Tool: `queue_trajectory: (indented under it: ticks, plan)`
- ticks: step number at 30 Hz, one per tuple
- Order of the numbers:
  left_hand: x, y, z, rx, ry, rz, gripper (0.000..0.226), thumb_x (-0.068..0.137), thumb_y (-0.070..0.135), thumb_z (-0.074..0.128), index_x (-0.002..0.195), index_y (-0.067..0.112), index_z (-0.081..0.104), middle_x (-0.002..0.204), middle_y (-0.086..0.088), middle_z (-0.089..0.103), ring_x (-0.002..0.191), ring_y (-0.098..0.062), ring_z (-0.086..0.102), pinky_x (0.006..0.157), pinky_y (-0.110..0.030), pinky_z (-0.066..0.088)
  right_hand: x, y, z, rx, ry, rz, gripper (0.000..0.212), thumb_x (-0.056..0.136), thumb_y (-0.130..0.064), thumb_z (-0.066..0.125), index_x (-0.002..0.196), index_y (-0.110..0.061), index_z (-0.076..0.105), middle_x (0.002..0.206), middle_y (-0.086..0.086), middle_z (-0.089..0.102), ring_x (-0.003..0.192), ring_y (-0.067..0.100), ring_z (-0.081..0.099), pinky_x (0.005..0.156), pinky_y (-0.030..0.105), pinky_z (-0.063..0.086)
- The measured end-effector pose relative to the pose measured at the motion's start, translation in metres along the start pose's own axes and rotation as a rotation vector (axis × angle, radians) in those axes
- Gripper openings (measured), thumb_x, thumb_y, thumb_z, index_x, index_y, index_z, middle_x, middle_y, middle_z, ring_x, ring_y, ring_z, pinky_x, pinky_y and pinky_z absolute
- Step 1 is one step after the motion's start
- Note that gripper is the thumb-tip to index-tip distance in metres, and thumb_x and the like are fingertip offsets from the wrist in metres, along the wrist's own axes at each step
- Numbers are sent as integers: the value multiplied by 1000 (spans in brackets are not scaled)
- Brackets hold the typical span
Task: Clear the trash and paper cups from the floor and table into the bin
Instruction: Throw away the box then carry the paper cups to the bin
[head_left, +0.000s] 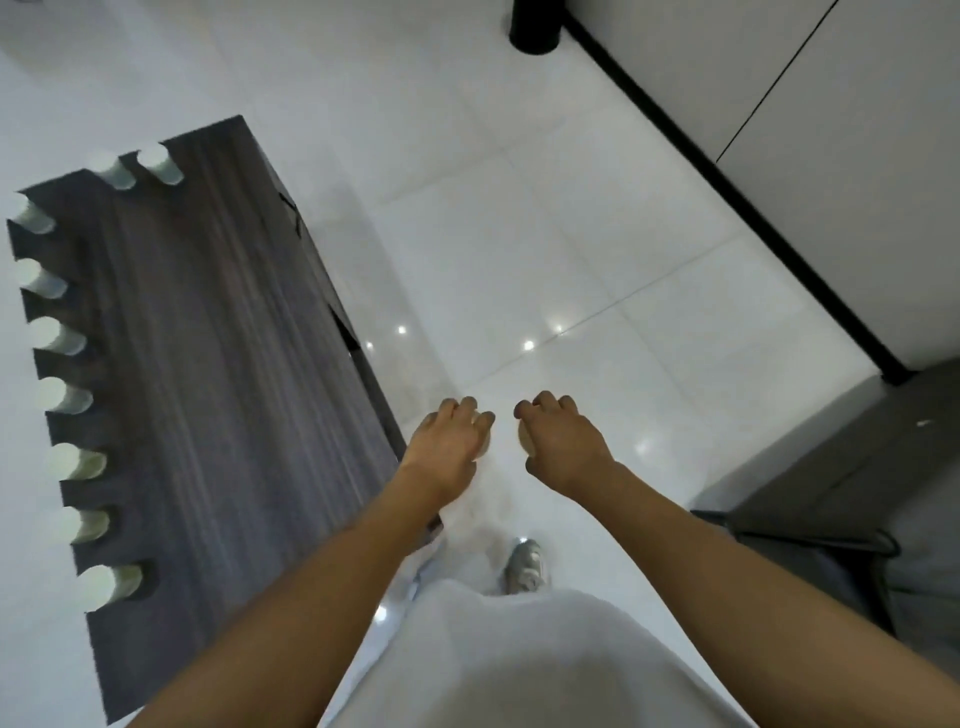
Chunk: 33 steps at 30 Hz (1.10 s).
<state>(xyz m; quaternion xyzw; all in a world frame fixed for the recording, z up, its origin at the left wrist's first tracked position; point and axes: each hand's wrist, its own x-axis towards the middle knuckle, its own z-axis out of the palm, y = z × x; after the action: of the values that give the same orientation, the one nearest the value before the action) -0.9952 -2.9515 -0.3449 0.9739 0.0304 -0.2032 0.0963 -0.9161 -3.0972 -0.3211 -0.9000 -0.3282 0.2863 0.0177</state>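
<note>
My left hand and my right hand are held out side by side over the white floor, palms down and fingers curled. Each is closed on a pale paper cup. Only a sliver of each shows, the left cup and the right cup. To my left stands a dark wood table. Several white paper cups stand along its left edge and two at its far end. A black bin stands on the floor far ahead, by the cabinet.
A white cabinet with a black plinth runs along the right. A grey seat sits at the lower right. My shoe is on the glossy tiled floor between table and cabinet.
</note>
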Motion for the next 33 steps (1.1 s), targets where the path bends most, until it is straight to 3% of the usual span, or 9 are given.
queue_trajectory:
  ticks: [9, 14, 20, 33]
  plan:
    - [175, 0, -79, -98, 34, -6, 60, 86, 25, 62, 139, 21, 36, 136, -3, 40, 122, -22, 41, 93, -32, 44, 114, 93, -96, 29, 31, 27, 51, 81, -12, 64, 127, -15, 43, 125, 8, 44, 112, 28, 43, 79, 35, 47]
    - [301, -41, -156, -119, 55, -21, 60, 85, 24, 64, 138, 21, 37, 134, -2, 42, 121, -23, 41, 91, -35, 48, 230, 129, -177, 10, 69, 31, 47, 81, -10, 63, 124, -15, 45, 124, 7, 44, 111, 27, 43, 71, 31, 40]
    - [436, -97, -262, -81, 76, -11, 60, 86, 25, 63, 139, 20, 36, 134, -3, 39, 122, -24, 39, 91, -36, 47, 359, 159, -294, 42, 127, 51, 48, 81, -12, 62, 125, -15, 44, 124, 7, 44, 111, 27, 42, 78, 34, 48]
    - [755, -167, -412, -157, 99, -48, 59, 84, 29, 64, 137, 22, 39, 133, -1, 41, 121, -23, 39, 81, -36, 48, 640, 292, -480, 144, 203, 100, 53, 77, -17, 67, 125, -19, 45, 124, 5, 45, 112, 25, 42, 74, 32, 48]
